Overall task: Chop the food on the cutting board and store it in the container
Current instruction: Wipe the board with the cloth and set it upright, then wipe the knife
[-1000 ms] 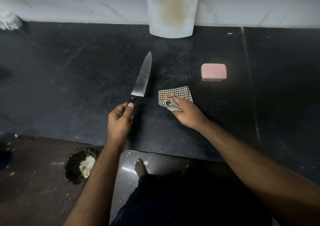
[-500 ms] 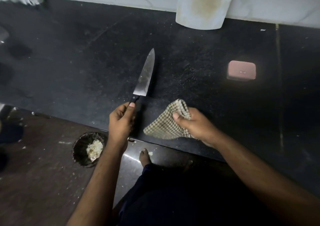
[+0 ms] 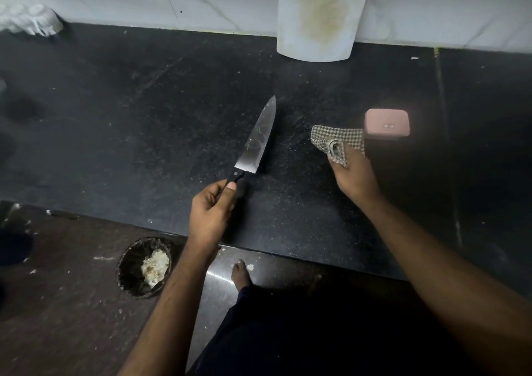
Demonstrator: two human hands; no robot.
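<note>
My left hand point(image 3: 211, 213) grips the black handle of a chef's knife point(image 3: 257, 141), blade lying over the dark counter and pointing away to the upper right. My right hand point(image 3: 352, 174) holds a checked cloth point(image 3: 335, 141) pressed on the counter, right of the blade. A closed pink container point(image 3: 386, 123) sits just beyond the cloth. The stained white cutting board point(image 3: 322, 15) leans upright against the back wall. No food shows on the board.
The black stone counter point(image 3: 144, 122) carries fine crumbs. A dark waste bin point(image 3: 145, 266) with pale scraps stands on the floor below its front edge, beside my bare foot point(image 3: 241, 273). A white object point(image 3: 28, 20) sits at the far left by the wall.
My right hand carried the cloth from the counter's front edge away and rightward, close to the pink container. The knife stays in my left hand.
</note>
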